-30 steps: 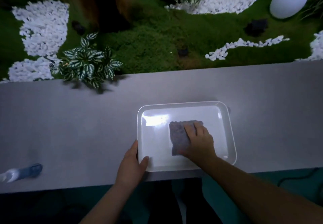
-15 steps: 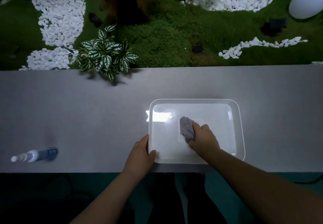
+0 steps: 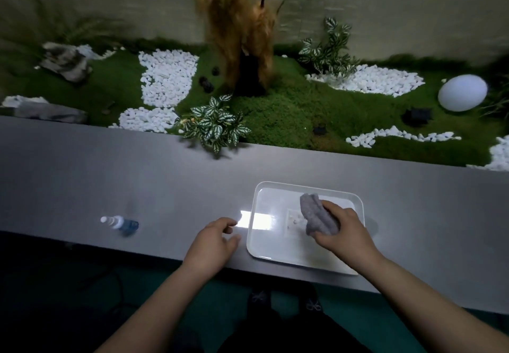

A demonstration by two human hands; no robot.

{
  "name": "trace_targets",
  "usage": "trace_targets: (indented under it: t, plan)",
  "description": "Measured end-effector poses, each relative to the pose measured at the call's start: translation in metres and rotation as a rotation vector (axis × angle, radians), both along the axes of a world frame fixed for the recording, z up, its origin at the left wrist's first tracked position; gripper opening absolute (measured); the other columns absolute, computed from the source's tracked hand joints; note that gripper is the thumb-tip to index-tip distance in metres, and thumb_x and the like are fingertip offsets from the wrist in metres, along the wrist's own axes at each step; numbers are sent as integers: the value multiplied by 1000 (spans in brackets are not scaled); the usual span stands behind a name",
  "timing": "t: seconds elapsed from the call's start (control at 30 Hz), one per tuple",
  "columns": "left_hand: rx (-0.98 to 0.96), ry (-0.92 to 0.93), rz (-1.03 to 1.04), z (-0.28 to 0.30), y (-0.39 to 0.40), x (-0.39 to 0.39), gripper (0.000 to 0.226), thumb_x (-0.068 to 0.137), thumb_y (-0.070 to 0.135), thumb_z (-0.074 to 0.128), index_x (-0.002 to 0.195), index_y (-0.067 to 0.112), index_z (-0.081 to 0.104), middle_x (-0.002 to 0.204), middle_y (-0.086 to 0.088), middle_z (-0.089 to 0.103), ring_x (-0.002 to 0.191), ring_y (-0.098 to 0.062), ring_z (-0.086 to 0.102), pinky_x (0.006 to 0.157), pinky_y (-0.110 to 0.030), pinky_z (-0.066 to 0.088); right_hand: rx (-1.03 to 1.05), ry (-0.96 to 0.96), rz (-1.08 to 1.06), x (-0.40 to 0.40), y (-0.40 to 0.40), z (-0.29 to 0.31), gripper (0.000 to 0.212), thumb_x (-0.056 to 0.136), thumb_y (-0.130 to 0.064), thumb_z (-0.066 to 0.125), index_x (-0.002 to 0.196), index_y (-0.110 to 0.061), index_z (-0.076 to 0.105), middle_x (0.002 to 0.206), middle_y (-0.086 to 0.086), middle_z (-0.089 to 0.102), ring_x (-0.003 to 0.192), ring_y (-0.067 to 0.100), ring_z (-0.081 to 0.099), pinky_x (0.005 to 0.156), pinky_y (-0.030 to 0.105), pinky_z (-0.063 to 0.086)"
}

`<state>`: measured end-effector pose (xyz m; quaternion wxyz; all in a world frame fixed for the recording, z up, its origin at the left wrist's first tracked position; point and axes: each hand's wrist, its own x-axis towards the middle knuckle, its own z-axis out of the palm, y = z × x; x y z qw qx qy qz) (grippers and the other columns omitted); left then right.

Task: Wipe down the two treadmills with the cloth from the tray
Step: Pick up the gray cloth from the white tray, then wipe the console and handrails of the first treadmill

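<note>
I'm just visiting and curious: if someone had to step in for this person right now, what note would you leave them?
Right hand: grips the grey cloth, bunched up, above the white tray.
Left hand: holds nothing, fingers loosely curled, beside the tray's left edge and apart from it.
The tray sits on the grey counter near its front edge. A spray bottle lies on the counter to the left.
Done: cloth picked up from the tray.
Left: wiping both treadmills; none is in view.
</note>
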<state>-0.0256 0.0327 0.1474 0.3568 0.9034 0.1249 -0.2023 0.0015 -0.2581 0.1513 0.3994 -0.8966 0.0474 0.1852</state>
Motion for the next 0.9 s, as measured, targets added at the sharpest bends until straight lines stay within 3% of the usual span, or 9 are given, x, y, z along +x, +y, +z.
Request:
trace_targets:
  t: [0.13, 0.27, 0.4, 0.5, 0.6, 0.7, 0.9]
  plan:
    - [30, -91, 91, 38, -2, -29, 33, 85, 34, 66, 117, 28, 60, 100, 14, 60, 81, -5, 59, 80, -25, 50, 67, -105, 51, 1, 2, 41, 48, 60, -50, 72, 106, -39, 61, 101, -13, 65, 98, 8, 59, 75, 21, 44]
    - [110, -159, 200, 68, -14, -74, 35, 84, 37, 67, 117, 30, 60, 103, 12, 62, 83, -5, 58, 83, -25, 49, 111, -143, 161, 3, -4, 69, 29, 69, -41, 76, 94, -40, 62, 99, -7, 62, 84, 1, 60, 57, 12, 43]
    - [216, -190, 333, 89, -37, -135, 38, 84, 41, 66, 120, 32, 57, 101, 16, 59, 89, -3, 56, 82, -23, 47, 104, -185, 302, -4, -15, 84, 19, 73, -39, 75, 88, -35, 64, 101, 0, 57, 84, -7, 55, 52, 9, 41]
    - [261, -176, 473, 100, -53, -185, 38, 83, 46, 65, 118, 35, 57, 102, 16, 60, 93, -3, 56, 85, -24, 47, 124, -192, 400, -21, -18, 97, 18, 75, -33, 77, 86, -30, 64, 108, -9, 45, 92, -21, 46, 61, 3, 39]
    - [286, -178, 624, 115, -68, -234, 35, 82, 47, 65, 114, 35, 60, 101, 16, 60, 94, -4, 58, 89, -29, 49, 169, -186, 547, -43, -12, 108, 15, 76, -30, 77, 80, -31, 62, 103, -15, 48, 96, -14, 50, 67, 6, 38]
    - [334, -171, 721, 129, -82, -279, 34, 83, 47, 64, 114, 35, 60, 99, 16, 60, 90, -2, 57, 87, -26, 48, 238, -177, 673, -68, 4, 118, 16, 79, -29, 75, 86, -36, 63, 100, -15, 57, 98, 0, 55, 75, 15, 39]
    - [387, -145, 876, 149, -104, -354, 35, 85, 48, 61, 117, 35, 58, 106, 14, 60, 93, -3, 55, 84, -21, 46, 370, -130, 866, -123, 37, 136, 39, 77, -26, 76, 111, -38, 58, 107, -17, 65, 99, 0, 62, 82, 21, 47]
